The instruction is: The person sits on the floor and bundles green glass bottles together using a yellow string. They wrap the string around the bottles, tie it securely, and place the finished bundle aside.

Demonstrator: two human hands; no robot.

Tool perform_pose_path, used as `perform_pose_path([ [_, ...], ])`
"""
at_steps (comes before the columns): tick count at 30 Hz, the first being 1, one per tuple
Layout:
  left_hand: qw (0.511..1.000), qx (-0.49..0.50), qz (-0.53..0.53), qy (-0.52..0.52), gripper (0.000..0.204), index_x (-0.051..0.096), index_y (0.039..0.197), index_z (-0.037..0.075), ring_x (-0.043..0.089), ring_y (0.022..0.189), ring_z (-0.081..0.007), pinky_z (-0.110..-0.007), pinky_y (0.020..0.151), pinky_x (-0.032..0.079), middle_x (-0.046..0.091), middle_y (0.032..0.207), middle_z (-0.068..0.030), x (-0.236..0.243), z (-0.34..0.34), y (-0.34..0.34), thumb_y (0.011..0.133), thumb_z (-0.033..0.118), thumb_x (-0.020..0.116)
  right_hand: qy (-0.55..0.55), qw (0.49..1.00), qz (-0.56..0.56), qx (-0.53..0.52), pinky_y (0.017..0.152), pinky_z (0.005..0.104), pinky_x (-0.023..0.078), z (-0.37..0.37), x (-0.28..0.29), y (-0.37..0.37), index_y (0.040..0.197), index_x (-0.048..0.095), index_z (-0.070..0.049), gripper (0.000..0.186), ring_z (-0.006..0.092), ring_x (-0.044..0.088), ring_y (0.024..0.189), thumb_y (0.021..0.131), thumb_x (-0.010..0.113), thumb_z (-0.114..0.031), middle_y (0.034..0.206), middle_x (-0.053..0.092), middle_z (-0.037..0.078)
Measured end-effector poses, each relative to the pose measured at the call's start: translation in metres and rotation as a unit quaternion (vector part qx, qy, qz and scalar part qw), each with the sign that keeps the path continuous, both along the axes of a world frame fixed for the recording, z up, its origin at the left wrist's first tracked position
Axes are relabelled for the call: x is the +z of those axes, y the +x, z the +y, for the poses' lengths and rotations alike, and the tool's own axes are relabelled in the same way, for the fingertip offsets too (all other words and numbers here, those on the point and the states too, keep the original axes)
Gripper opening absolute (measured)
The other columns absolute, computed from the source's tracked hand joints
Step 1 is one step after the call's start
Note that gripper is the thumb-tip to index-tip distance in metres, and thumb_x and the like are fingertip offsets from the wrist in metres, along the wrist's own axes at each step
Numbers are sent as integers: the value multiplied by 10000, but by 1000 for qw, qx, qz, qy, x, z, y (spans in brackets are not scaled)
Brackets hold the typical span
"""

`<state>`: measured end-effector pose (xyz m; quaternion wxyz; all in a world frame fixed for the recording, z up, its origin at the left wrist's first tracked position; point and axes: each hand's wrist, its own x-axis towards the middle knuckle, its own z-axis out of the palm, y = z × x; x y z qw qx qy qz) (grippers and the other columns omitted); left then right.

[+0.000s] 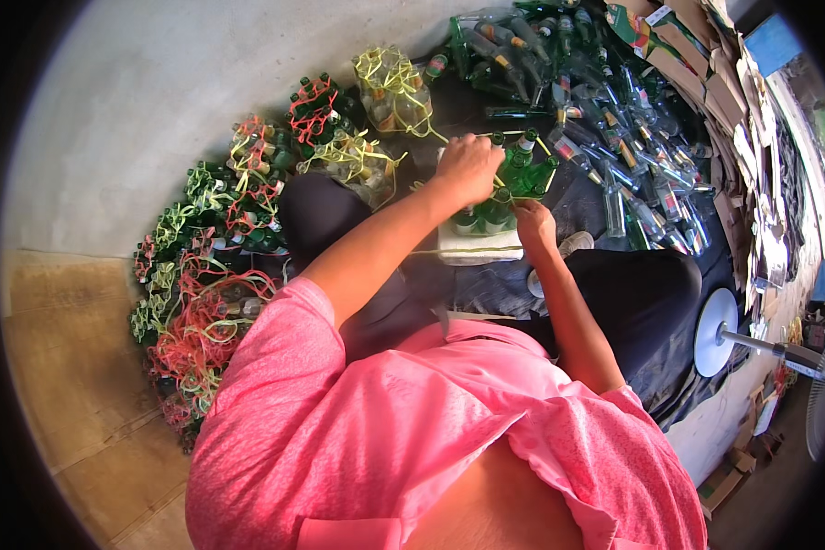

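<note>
A group of green glass bottles [522, 165] stands on a white pad [481, 247] between my knees, with pale yellow-green plastic strap [472, 252] round and across it. My left hand [469, 168] is closed on the strap at the upper left of the group, near the bottle necks. My right hand [533, 222] is pinched on the strap at the lower right of the group, just beside the bottles. Part of the strap and some bottles are hidden behind my hands.
Several strap-tied bottle bundles [390, 87] line the wall at left and back. Loose bottles [614, 137] lie heaped at right on a dark sheet, beside stacked flattened cardboard [742, 156]. A fan [820, 385] with a round base is at far right; brown boards [69, 367] cover the left floor.
</note>
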<state>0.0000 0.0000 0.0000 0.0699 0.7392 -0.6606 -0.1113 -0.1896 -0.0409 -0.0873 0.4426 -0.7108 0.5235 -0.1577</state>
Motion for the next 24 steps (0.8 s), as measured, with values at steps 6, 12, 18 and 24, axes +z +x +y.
perform_pose_path([
  [6,991,-26,-55,-120,481,655,1142,114,529,1256,-318,-504,1066,379,610,1237,-103,-34,28,-25,748,342,808,-21,999,-39,29,823,444,527,2,-5,0,1035,772,-81,289,380,715,925,912,578,-256,961,737,213],
  [12,983,72,-38,-162,573,619,1186,116,576,1163,-323,-507,1051,366,567,1250,-154,-49,22,-38,762,472,769,-23,998,-59,9,764,393,510,1,9,-8,992,745,-15,265,290,691,813,912,620,-234,862,711,189],
  [18,993,101,-16,-61,680,596,1242,85,620,1161,-339,-510,1075,381,611,1220,-181,-27,23,-35,765,533,780,11,996,-90,1,654,360,456,2,9,-11,892,706,1,236,178,566,676,909,606,-212,710,616,101],
  [24,996,34,47,-61,552,635,1150,84,673,1057,-360,-467,940,530,667,1142,-164,-22,23,-9,723,389,807,170,967,-190,-11,543,291,327,11,32,-12,906,729,-12,185,89,441,604,895,633,-169,669,513,-30],
])
